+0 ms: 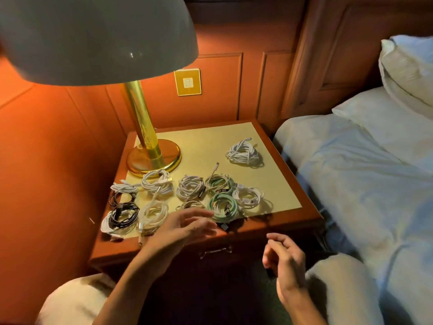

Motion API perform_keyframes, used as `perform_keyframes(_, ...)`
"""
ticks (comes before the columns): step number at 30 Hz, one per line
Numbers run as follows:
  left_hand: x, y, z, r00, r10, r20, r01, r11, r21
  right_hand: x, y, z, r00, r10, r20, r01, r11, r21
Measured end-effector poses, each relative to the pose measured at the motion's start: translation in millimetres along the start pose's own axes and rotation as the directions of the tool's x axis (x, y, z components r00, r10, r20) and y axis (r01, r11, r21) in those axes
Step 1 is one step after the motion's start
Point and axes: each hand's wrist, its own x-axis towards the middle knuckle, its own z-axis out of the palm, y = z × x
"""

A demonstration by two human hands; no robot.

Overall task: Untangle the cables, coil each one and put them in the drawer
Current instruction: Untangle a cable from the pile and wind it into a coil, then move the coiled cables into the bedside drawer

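I sit facing a wooden nightstand with a pale cream top, set against an orange-red panelled wall. A brass lamp stands at its back left corner, its wide grey shade looming close above me and casting warm light over the wall. A gold-framed switch plate is fixed to the wall behind. To my right lies a bed with rumpled white sheets, two white pillows and a panelled wooden headboard. The floor below is dark.
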Motion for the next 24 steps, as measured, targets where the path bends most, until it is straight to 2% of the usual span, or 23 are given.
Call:
perform_keyframes(2, -16.9, -31.9, 10.5, 0.993, -0.115, 0.008, 0.115, 0.988, -0.104, -6.7, 14.9, 7.8, 0.984, 0.174, 0.04, -0.172, 0.984, -0.052)
perform_keyframes(5, -21.0, -76.5, 23.5, 0.957, -0.291, -0.003, 0.285, 0.94, -0.186, -7.5, 27.8, 20.0, 0.911, 0.405, 0.075, -0.399, 0.913, -0.083)
perform_keyframes(9, -5.6, -120.1, 28.1, 0.881, -0.462, -0.106, 0.429, 0.872, -0.235, -0.1, 39.8, 36.3, 0.887, 0.456, 0.071, -0.449, 0.889, -0.094)
perform_keyframes(11, 1.9, -133.0, 25.4, 0.846, -0.51, -0.156, 0.449, 0.84, -0.305, 0.5, 45.3, 44.6, 0.869, 0.485, 0.096, -0.479, 0.874, -0.079)
perform_keyframes(13, 7.4, -139.4, 19.7, 0.82, -0.554, -0.143, 0.457, 0.785, -0.419, -0.8, 49.9, 50.9, 0.843, 0.525, 0.115, -0.522, 0.851, -0.052)
perform_keyframes(16, 12.4, -146.2, 9.9, 0.824, -0.561, -0.084, 0.405, 0.686, -0.605, 0.3, 55.6, 56.8, 0.81, 0.576, 0.11, -0.581, 0.814, 0.02)
perform_keyframes(18, 14.8, -152.8, 4.2, 0.824, -0.562, -0.074, 0.38, 0.645, -0.663, 2.3, 60.5, 60.0, 0.796, 0.596, 0.106, -0.604, 0.795, 0.063)
perform_keyframes(21, 17.5, -159.8, 0.9, 0.825, -0.56, -0.073, 0.372, 0.636, -0.677, 2.9, 67.0, 64.9, 0.788, 0.604, 0.118, -0.614, 0.783, 0.097)
perform_keyframes(24, 22.3, -164.4, 5.1, 0.835, -0.533, -0.133, 0.351, 0.704, -0.617, 5.7, 70.5, 66.7, 0.767, 0.627, 0.138, -0.641, 0.759, 0.117)
